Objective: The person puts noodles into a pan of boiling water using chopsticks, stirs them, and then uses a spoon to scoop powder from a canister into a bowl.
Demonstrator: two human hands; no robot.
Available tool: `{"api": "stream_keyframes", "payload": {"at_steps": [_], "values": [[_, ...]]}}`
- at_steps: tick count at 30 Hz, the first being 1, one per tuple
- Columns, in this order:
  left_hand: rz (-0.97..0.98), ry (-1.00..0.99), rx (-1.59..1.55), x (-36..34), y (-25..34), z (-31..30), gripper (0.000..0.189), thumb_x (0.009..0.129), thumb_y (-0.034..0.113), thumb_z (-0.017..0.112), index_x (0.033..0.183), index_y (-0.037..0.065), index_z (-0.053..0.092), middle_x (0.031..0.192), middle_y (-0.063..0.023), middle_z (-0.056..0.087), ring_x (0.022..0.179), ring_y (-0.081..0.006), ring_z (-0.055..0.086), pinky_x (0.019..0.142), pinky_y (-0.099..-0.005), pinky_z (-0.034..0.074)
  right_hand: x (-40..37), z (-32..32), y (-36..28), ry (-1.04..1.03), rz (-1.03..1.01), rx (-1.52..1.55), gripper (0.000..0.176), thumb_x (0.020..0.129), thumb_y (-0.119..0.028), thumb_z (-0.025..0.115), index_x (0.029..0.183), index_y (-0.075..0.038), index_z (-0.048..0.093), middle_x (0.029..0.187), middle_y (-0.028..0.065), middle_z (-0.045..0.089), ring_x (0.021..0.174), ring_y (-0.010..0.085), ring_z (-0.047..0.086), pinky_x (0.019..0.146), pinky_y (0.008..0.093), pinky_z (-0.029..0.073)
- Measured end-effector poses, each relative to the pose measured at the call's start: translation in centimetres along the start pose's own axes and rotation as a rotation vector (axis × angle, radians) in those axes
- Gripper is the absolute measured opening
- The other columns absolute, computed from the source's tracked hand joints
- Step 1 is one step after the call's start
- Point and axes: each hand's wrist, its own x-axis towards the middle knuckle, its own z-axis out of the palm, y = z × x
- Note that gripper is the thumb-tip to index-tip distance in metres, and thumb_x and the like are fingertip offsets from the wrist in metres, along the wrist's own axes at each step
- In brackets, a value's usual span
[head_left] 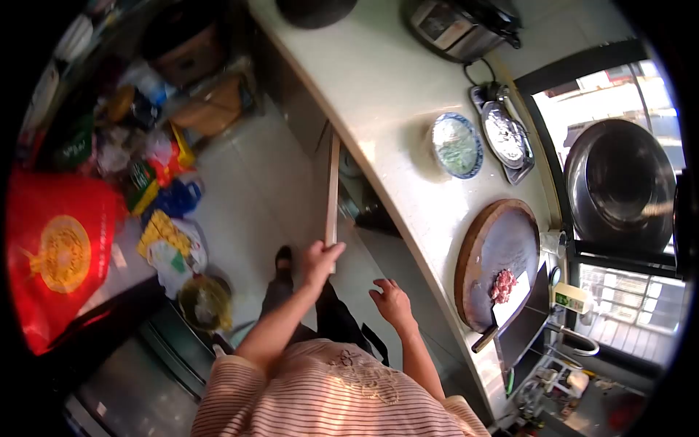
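My left hand (pixel 320 264) is closed round the free edge of a cabinet door (pixel 333 197), which stands swung out from under the counter. To its right, my right hand (pixel 394 301) hangs in front of the lower cabinets with its fingers apart and nothing in it. Dark shelf space with dishes partly in view (pixel 353 189) shows behind the door. On the counter (pixel 393 160), a round chopping board (pixel 501 240) bears a heap of chopped meat (pixel 503 285) and a cleaver (pixel 512 300).
A blue-rimmed bowl (pixel 457 146) with greens under a clear cover stands near a metal plate (pixel 505 135). A cooker (pixel 462 29) is at the counter's far end. Left are a red bag (pixel 62 255), several packages and a lined bin (pixel 204 302). A faucet (pixel 579 346) is at right.
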Motion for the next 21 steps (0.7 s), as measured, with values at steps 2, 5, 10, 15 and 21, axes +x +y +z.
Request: {"api": "stream_keyframes", "payload": {"at_steps": [2,5,10,15,21], "values": [[0.075,0.154,0.262,0.4,0.3,-4.5,0.035,0.073,0.036,0.069,0.068,0.005,0.052,0.056,-0.0076,0.057,0.049,-0.0233,0.055,0.046,-0.0340,0.042,1.3,1.0,-1.1,-0.042,-0.027,-0.062,0.027,0.080,-0.024,0.061,0.102,-0.009,0.058,0.099,0.0137,0.059,0.083,0.0348,0.059,0.070,0.0424,0.048],[0.347,0.426,0.561,2.4,0.5,-9.7,0.037,0.072,0.036,0.070,0.069,0.004,0.051,0.061,-0.0136,0.058,0.058,-0.0363,0.056,0.047,-0.0389,0.043,4.3,2.8,-1.1,-0.051,-0.083,-0.123,0.028,0.079,-0.024,0.061,0.103,-0.010,0.058,0.099,0.0141,0.060,0.082,0.0350,0.059,0.069,0.0426,0.048],[0.617,0.462,0.696,7.0,2.6,-17.2,0.033,0.068,0.036,0.073,0.066,0.010,0.053,0.059,-0.0068,0.058,0.055,-0.0294,0.058,0.048,-0.0368,0.045,10.3,3.2,-0.8,0.146,-0.215,-0.264,0.029,0.078,-0.022,0.063,0.103,-0.007,0.058,0.093,0.0164,0.061,0.081,0.0344,0.061,0.068,0.0412,0.049],[0.815,0.598,0.792,10.9,3.8,-21.1,0.036,0.061,0.039,0.078,0.068,0.012,0.055,0.059,-0.0020,0.058,0.053,-0.0244,0.058,0.047,-0.0326,0.045,15.4,3.0,3.9,0.007,-0.115,-0.939,0.021,0.083,-0.023,0.052,0.091,-0.006,0.062,0.088,0.0149,0.061,0.078,0.0292,0.061,0.064,0.0399,0.050],[0.773,0.531,0.687,12.0,5.4,-22.5,0.034,0.063,0.030,0.079,0.077,0.008,0.057,0.069,-0.0040,0.060,0.060,-0.0238,0.059,0.053,-0.0313,0.046,15.5,4.8,11.2,0.015,-0.211,-1.140,0.023,0.083,-0.025,0.051,0.077,-0.009,0.066,0.071,0.0096,0.063,0.066,0.0224,0.062,0.051,0.0368,0.049]]}}
